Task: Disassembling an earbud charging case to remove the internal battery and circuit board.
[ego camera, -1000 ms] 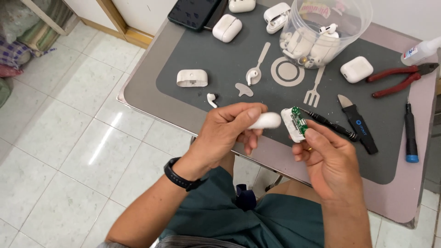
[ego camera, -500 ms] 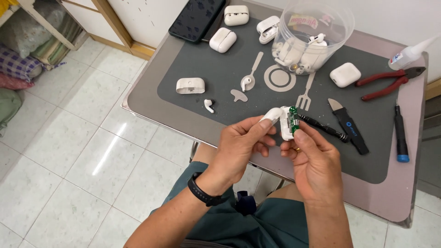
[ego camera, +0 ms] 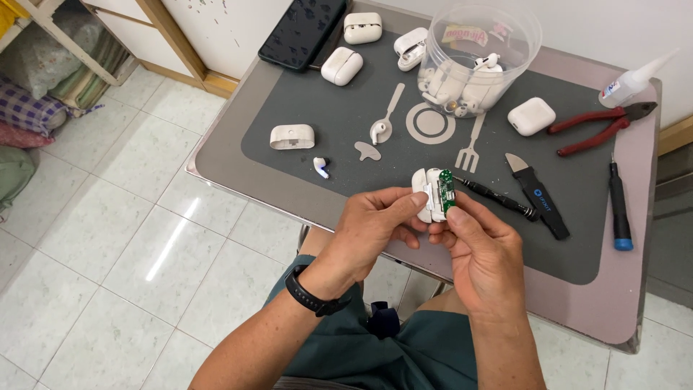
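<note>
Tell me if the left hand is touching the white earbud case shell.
Touching: the head view shows the left hand fingers wrapped onto the white case shell.

**One head-worn camera, looking steeply down**

A single view from the person's head, tilted down past the chest and lap. The left hand and right hand sit close, just below centre. Beyond them the counter runs to the wall; to the left hand's side, tiled floor fills the frame.
</note>
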